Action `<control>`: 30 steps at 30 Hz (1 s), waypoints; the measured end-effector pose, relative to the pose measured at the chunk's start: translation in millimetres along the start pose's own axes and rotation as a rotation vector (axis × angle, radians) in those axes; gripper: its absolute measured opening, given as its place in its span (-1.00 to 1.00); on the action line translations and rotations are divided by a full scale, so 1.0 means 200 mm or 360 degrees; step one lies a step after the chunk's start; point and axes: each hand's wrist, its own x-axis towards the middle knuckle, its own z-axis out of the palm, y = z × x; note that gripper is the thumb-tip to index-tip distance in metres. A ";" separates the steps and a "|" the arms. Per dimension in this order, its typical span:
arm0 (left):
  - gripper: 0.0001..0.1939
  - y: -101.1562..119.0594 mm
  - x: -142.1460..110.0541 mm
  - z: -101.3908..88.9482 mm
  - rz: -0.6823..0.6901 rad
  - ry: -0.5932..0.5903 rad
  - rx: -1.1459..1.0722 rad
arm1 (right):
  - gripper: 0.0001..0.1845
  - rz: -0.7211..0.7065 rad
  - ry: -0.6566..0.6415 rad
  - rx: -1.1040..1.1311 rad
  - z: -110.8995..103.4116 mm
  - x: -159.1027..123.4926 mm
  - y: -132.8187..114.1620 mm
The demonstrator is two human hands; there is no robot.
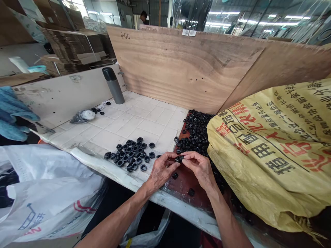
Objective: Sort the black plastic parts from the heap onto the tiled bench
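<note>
In front of me, both hands meet over the front of the table. My left hand (163, 168) pinches one end of a small black plastic fitting (179, 158) between thumb and fingers. At its other end, my right hand (200, 168) grips it with the fingertips. Left of my hands lies a loose group of black plastic ring-shaped caps (134, 149), some with the hollow side up. Beyond my right hand spreads a heap of small black plastic parts (196, 132) on a dark red surface (184, 181). A single black piece (191, 192) rests below my hands.
A yellow woven sack (271, 155) bulges along the right. A wooden board (181, 65) walls the back. A grey flask (113, 86) and a clear plastic bag (82, 116) stand on the tiled tabletop (144, 117). A white sack (51, 193) hangs at left.
</note>
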 end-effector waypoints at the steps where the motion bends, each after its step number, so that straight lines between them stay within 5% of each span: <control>1: -0.74 0.00 0.00 0.00 0.0004 0.0010 0.0003 | -0.86 -0.0010 0.0000 -0.0007 0.00 0.00 0.00; 16: -0.81 0.00 0.02 -0.03 0.0385 0.0061 0.0400 | -0.80 -0.0186 -0.0031 -0.0285 0.01 -0.01 0.03; 25: -0.76 0.08 0.02 -0.02 0.0030 0.0044 0.0004 | -0.85 -0.0471 -0.0086 -0.0499 0.01 -0.01 0.00; 30: -0.74 0.08 0.02 -0.01 0.0000 0.0048 -0.0034 | -0.84 -0.0366 -0.0071 -0.0353 0.02 0.00 0.02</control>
